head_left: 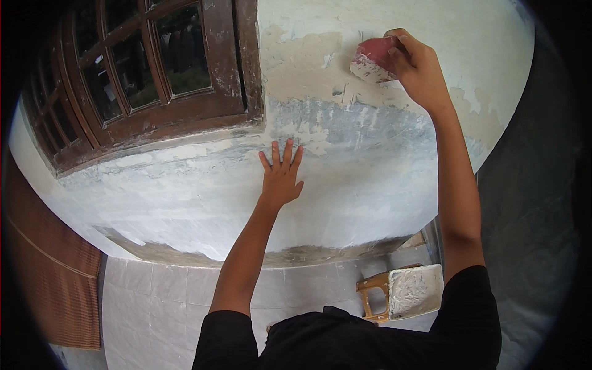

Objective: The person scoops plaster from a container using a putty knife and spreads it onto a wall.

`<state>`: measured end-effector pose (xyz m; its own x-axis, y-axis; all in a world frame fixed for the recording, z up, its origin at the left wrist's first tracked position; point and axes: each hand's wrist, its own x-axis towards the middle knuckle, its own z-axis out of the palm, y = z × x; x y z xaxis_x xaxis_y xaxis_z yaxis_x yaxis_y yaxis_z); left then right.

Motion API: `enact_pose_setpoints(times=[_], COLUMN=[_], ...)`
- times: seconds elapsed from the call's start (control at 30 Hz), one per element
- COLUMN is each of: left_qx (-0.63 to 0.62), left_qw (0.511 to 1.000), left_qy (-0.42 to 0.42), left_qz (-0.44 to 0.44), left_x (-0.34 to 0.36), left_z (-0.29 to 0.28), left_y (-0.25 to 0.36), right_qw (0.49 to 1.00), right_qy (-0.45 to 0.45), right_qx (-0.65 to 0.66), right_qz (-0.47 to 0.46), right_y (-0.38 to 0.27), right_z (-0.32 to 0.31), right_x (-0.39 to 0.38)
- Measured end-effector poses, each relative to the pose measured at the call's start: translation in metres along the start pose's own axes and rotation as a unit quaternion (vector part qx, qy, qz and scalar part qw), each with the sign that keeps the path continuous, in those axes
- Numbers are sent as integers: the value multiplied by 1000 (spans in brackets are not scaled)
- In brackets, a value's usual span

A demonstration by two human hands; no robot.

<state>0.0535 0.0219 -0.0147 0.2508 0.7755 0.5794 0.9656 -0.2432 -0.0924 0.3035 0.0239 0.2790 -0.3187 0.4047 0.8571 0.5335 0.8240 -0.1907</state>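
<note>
My left hand point(282, 176) lies flat against the wall point(357, 191) below the window corner, its fingers spread and nothing in it. Higher up on the right, my right hand point(416, 65) grips a red putty scraper point(374, 54) with its blade against the wall or very close to it. Whitish putty coats the lower part of the blade. Around the scraper the wall surface is patchy, with beige, grey and white areas and rough streaks.
A brown wooden window point(166, 68) with several glass panes fills the upper left. Down on the tiled floor point(160, 290), a yellowish stool point(373, 293) carries a white tray point(439, 285) of white putty. A brown ribbed blind point(55, 271) hangs at the left; a dark sheet point(524, 216) is at the right.
</note>
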Motion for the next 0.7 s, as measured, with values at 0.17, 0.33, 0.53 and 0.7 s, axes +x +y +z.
enact_pose_setpoints(times=[0.17,0.33,0.53,0.7], left_qx=[-33,-38,-140,-252], left_qw=[999,997,987,944], left_qy=[38,53,-51,-158], left_qz=[-15,-43,58,140], left_x=[-3,-16,-43,-68], left_z=[-17,-20,1,42], left_y=[8,55,138,218], right_qw=[990,942,833,748], right_qy=[35,19,76,141], right_qx=[105,224,361,363], right_qz=[84,247,413,537], right_y=[19,58,75,86], right_z=[-21,-23,-35,-53], right_x=[-55,-142,-257,-374])
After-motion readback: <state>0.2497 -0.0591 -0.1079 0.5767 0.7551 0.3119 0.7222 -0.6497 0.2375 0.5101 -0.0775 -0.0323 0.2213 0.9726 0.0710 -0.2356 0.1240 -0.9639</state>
